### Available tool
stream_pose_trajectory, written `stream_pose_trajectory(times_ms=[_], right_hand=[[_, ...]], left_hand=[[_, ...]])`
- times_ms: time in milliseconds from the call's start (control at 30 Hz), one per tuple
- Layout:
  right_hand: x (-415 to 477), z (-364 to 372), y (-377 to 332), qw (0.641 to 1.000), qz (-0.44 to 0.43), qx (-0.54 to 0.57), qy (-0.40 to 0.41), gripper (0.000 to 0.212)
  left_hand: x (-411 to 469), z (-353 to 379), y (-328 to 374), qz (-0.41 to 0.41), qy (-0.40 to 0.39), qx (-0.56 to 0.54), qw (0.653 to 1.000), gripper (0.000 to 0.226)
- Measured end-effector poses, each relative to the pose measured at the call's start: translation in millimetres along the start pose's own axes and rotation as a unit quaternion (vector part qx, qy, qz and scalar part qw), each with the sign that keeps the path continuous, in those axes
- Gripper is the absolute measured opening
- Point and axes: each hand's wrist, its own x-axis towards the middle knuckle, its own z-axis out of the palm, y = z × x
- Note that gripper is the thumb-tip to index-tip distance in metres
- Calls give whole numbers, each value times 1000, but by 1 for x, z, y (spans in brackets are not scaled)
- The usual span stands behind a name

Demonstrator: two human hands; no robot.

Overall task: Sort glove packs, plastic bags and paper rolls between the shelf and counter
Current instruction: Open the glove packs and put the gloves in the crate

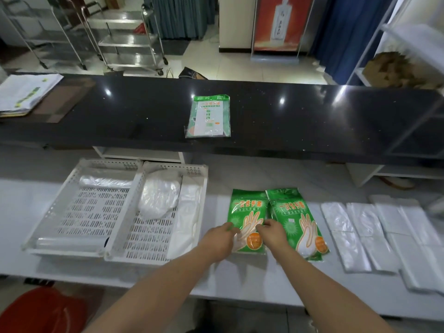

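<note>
Two green glove packs lie side by side on the white shelf: the left pack (248, 212) and the right pack (300, 219). My left hand (219, 241) grips the left pack's lower left edge, and my right hand (272, 233) pinches its right edge. A third glove pack (208, 116) lies face down on the black counter (312, 116). Folded clear plastic bags (374, 234) lie in rows at the right of the shelf. A clear roll (69, 242) sits in the left white basket (60, 203).
The right white basket (153, 257) holds a bundle of white plastic bags (159, 197) and a flat bag. A paper stack (24, 93) rests at the counter's left end. A red bucket (40, 313) stands below the shelf. Steel carts stand behind the counter.
</note>
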Motion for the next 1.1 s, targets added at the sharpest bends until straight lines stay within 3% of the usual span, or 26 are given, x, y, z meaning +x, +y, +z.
stream_pose_trajectory(times_ms=[133, 400, 633, 867, 1100], right_hand=[[-4, -23, -37, 995, -57, -80, 17, 19], [-8, -30, -98, 944, -124, -305, 15, 28], [-2, -1, -96, 948, -143, -281, -35, 26], [6, -2, -55, 940, -157, -293, -80, 23], [-1, 19, -9, 920, -192, -323, -112, 42]], left_hand=[[10, -29, -2, 32, 48, 65, 996, 52], [22, -66, -16, 60, 99, 59, 991, 54], [20, -73, -35, 61, 122, 66, 989, 55], [25, -51, -42, 80, 74, 100, 989, 57], [23, -21, -31, 111, -47, 149, 981, 60]])
